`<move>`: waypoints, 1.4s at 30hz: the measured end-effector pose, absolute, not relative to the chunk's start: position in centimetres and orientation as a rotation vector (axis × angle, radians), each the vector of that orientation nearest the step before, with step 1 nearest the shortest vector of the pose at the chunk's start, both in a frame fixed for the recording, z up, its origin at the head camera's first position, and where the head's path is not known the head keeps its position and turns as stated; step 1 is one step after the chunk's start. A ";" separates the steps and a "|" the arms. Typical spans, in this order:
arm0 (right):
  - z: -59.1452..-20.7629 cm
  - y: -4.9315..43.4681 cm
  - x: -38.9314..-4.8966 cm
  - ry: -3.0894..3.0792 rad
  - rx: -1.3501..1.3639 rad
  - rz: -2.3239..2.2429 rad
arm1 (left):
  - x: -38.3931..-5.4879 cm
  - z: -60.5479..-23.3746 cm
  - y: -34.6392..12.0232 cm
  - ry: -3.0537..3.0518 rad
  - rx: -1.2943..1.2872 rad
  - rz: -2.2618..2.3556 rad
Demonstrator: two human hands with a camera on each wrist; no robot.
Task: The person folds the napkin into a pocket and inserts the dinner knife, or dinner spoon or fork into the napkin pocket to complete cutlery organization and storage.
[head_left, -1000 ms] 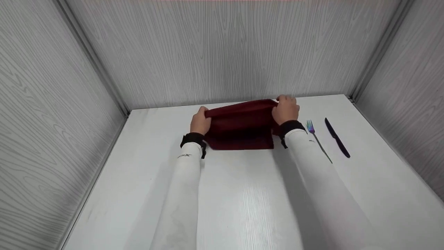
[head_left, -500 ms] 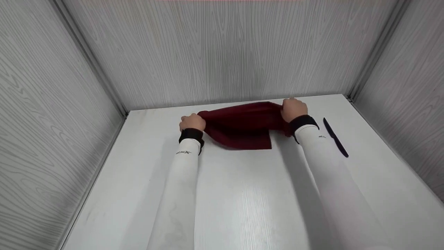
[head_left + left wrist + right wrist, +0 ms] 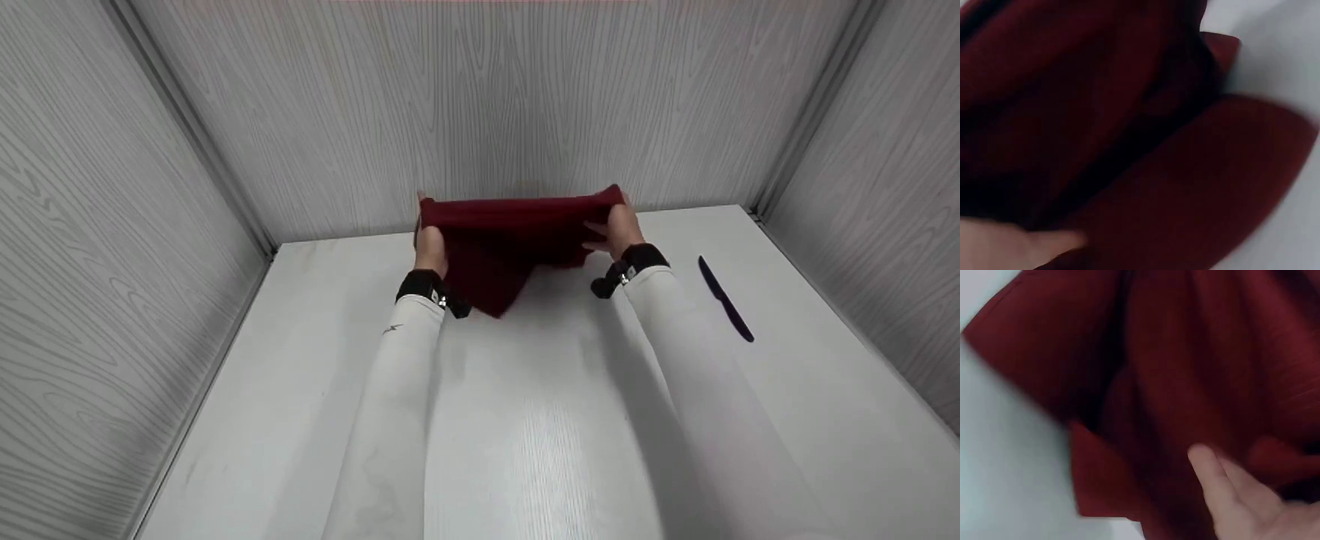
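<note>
A dark red cloth (image 3: 517, 221) is held up between both hands near the back of the white table, its upper edge stretched across and one corner drooping toward the front. My left hand (image 3: 430, 247) grips its left end, thumb on the near side and fingers mostly behind the fabric. At the other end my right hand (image 3: 621, 231) holds the cloth, with some fingers spread across its near face. Deep folds of the cloth (image 3: 1185, 185) fill the left wrist view, where a thumb shows at the lower left. Fingers of the right hand (image 3: 1241, 500) lie against the fabric in the right wrist view.
A dark table knife (image 3: 724, 298) lies on the table (image 3: 510, 420) to the right of the right forearm. Grey wood-grain panels (image 3: 480, 97) stand at the back and along both sides.
Both hands have raised the cloth toward the back panel and changed their grip; its hanging part now droops in a corner. The fork, seen earlier beside the right wrist, is hidden behind the right arm.
</note>
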State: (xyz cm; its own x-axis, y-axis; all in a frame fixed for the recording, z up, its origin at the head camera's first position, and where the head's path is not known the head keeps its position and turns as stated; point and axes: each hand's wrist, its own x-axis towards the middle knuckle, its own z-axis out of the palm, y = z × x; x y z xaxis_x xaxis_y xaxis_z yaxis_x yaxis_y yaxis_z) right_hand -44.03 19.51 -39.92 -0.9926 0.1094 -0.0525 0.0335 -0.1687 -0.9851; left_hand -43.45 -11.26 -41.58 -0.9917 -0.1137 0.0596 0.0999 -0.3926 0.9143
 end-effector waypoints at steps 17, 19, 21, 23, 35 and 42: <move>-46.7 23.2 -40.3 -2.843 0.460 0.984 | -39.4 -49.1 -20.9 -2.749 -0.008 -1.008; -47.1 23.5 -39.2 -2.903 0.501 0.878 | -38.5 -49.3 -21.5 -2.825 -0.155 -0.875; -47.2 23.7 -38.2 -2.941 0.507 0.812 | -37.8 -49.3 -22.0 -2.874 -0.342 -0.792; -47.2 24.1 -37.2 -2.955 0.517 0.779 | -37.0 -49.1 -22.3 -2.936 -0.487 -0.779; -46.8 27.8 -32.0 -3.144 0.770 0.673 | -31.8 -46.9 -24.0 -3.324 -0.527 -0.554; -45.5 28.8 -31.4 -3.401 0.808 0.760 | -30.6 -43.9 -24.9 -3.616 -0.540 -0.502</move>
